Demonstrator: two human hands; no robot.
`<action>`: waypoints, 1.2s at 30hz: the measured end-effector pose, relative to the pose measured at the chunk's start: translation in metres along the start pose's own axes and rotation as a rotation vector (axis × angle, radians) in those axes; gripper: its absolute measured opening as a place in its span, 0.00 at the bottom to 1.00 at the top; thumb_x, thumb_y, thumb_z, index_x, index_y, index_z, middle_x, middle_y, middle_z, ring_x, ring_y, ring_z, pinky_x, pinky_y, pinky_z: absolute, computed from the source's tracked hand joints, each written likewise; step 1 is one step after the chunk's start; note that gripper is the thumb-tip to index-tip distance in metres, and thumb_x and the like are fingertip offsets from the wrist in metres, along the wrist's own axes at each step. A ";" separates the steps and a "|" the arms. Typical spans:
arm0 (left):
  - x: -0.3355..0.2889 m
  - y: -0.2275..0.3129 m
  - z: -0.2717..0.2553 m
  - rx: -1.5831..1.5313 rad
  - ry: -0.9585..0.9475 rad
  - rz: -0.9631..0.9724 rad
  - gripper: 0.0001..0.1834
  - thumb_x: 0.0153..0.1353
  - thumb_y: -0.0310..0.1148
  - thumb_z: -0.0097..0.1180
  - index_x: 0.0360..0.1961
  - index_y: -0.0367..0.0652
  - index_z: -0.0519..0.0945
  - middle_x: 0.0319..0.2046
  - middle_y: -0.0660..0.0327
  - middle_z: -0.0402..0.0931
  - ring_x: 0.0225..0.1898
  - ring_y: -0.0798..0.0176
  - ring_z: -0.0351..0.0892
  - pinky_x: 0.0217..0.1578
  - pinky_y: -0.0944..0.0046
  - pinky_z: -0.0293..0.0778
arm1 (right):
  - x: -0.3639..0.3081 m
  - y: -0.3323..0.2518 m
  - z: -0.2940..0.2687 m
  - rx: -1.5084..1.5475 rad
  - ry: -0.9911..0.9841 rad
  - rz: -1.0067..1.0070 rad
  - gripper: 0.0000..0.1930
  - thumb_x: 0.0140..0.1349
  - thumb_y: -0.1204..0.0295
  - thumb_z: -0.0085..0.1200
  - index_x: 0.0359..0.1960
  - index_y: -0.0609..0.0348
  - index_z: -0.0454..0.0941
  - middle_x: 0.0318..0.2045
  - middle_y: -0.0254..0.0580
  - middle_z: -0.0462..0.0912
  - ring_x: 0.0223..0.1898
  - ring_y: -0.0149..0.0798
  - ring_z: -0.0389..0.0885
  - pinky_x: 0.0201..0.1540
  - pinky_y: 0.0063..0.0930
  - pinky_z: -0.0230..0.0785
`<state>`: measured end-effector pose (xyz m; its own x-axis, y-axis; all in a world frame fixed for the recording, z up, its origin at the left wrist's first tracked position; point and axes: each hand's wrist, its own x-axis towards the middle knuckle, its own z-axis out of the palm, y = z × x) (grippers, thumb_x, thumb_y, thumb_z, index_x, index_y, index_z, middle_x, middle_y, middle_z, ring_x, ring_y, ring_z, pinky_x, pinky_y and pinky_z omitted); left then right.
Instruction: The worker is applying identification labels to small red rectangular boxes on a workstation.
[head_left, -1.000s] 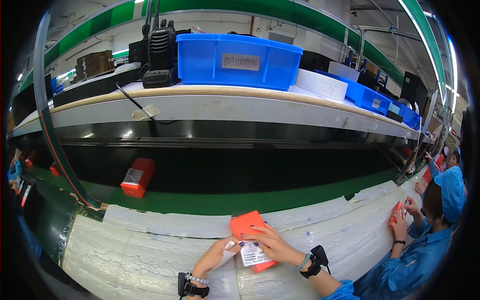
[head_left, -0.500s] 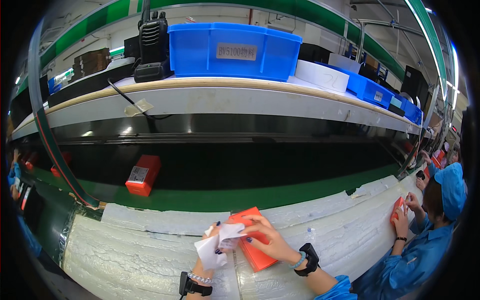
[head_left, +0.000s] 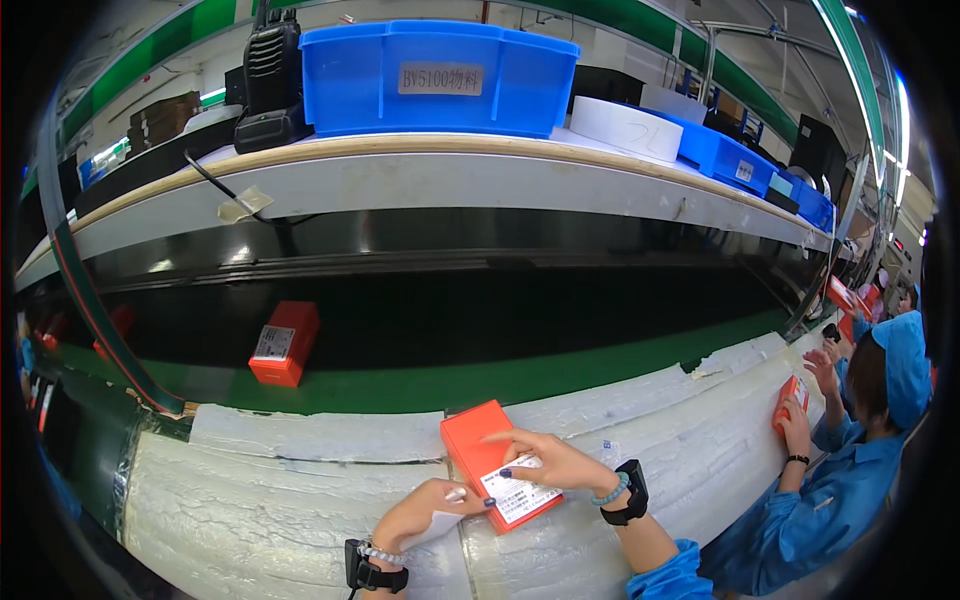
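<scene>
A smooth red box [head_left: 473, 430] lies on the wrinkled, film-covered surface [head_left: 290, 500], its long axis running far left to near right. It sits right of the left grip [head_left: 425, 508], curled around thin white paper [head_left: 436, 524]; the right grip [head_left: 562, 464], nearer, spreads loosely open over the box's flat, rectangular label [head_left: 520, 502].
</scene>
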<state>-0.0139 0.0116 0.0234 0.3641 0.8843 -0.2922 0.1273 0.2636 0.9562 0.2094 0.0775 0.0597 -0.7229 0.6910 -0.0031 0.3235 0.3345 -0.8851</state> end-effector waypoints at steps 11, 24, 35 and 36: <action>0.006 -0.004 0.007 0.165 -0.149 -0.037 0.17 0.54 0.39 0.63 0.38 0.35 0.83 0.28 0.61 0.81 0.30 0.71 0.73 0.35 0.69 0.69 | -0.001 -0.004 0.006 -0.080 0.021 0.062 0.26 0.55 0.78 0.54 0.58 0.50 0.69 0.36 0.39 0.82 0.45 0.37 0.79 0.51 0.33 0.69; 0.003 0.004 0.010 0.118 -0.118 -0.087 0.15 0.52 0.38 0.66 0.35 0.38 0.84 0.27 0.64 0.80 0.30 0.74 0.71 0.36 0.72 0.65 | -0.001 -0.004 0.007 -0.124 0.039 0.048 0.23 0.56 0.78 0.53 0.56 0.51 0.71 0.36 0.40 0.82 0.41 0.37 0.80 0.46 0.31 0.71; 0.011 -0.018 0.008 -0.125 0.082 0.031 0.11 0.58 0.35 0.58 0.26 0.37 0.81 0.24 0.65 0.77 0.28 0.75 0.70 0.35 0.74 0.65 | -0.011 -0.014 0.048 -0.592 0.222 -0.013 0.20 0.56 0.74 0.53 0.52 0.50 0.73 0.44 0.43 0.76 0.49 0.46 0.73 0.51 0.39 0.64; 0.013 -0.020 0.007 -0.209 0.211 0.080 0.13 0.59 0.36 0.56 0.23 0.38 0.80 0.21 0.67 0.76 0.26 0.76 0.68 0.32 0.74 0.64 | -0.012 -0.014 0.062 -0.964 0.317 -0.004 0.19 0.56 0.73 0.54 0.51 0.49 0.73 0.48 0.43 0.74 0.53 0.48 0.69 0.54 0.44 0.60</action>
<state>-0.0055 0.0150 0.0009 0.1628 0.9603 -0.2265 -0.0943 0.2436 0.9653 0.1760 0.0253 0.0431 -0.5750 0.7799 0.2473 0.7775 0.6149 -0.1315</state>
